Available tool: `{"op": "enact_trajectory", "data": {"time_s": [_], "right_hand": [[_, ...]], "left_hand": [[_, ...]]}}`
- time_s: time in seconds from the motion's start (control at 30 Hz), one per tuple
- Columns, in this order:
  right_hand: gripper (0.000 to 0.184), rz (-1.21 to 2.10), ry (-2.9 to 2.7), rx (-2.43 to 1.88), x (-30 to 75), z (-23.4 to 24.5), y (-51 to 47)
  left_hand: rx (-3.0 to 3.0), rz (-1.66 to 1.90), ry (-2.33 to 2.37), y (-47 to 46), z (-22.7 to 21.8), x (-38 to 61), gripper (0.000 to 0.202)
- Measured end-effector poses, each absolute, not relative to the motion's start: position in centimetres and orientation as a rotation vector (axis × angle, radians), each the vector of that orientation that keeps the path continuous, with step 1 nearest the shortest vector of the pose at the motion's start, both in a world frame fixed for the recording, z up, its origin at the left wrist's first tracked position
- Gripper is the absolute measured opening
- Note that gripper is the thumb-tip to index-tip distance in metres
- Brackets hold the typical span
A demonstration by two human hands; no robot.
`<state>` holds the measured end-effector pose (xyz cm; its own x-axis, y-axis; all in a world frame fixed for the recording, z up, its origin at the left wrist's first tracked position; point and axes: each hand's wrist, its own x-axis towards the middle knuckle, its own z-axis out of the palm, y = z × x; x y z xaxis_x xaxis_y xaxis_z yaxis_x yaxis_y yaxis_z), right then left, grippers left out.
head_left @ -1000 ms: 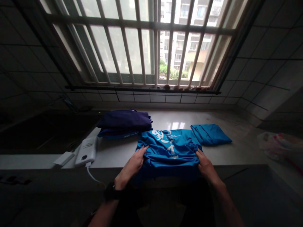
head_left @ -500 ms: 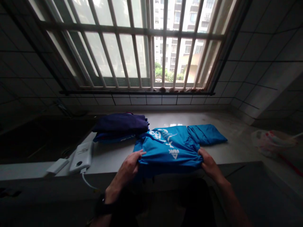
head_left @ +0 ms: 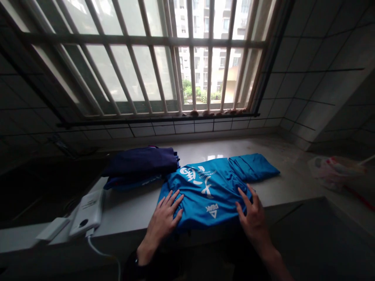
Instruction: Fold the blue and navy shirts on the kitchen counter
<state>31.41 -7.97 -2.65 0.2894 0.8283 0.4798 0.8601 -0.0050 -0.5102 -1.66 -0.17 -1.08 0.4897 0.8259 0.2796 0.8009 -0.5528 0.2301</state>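
A bright blue shirt (head_left: 209, 187) with white print lies on the pale counter (head_left: 131, 207) below the window. My left hand (head_left: 164, 216) rests flat on its left side, fingers spread. My right hand (head_left: 252, 214) lies flat on its right side, fingers also spread. Neither hand grips the cloth. A blue sleeve or second folded piece (head_left: 253, 166) stretches off to the right behind the shirt.
A folded dark purple garment (head_left: 142, 162) lies on blue cloth at the left. A white power bank (head_left: 86, 212) with a cable and a small white block (head_left: 51, 230) sit near the counter's front edge. A plastic bag (head_left: 331, 171) lies at the far right. Barred window (head_left: 164, 58) behind.
Both hands let go of the shirt's bunched side edges and now lie flat on it. The shirt is spread smoother, with more print showing. The view has shifted left.
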Motion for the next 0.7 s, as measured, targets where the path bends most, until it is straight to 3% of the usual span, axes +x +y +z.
{"op": "enact_trajectory", "data": {"time_s": [0.2,0.7], "right_hand": [[0.052,0.006,-1.658,-1.970,31.4,-6.7,-6.8],[0.053,0.104,-2.005,-2.004,29.2,-3.1,-2.1]], "left_hand": [[2.637,0.474,1.549,0.0,-2.3,-1.9,0.051],[2.556,0.625,2.025,-4.4,-5.4,-0.1,0.047]]}}
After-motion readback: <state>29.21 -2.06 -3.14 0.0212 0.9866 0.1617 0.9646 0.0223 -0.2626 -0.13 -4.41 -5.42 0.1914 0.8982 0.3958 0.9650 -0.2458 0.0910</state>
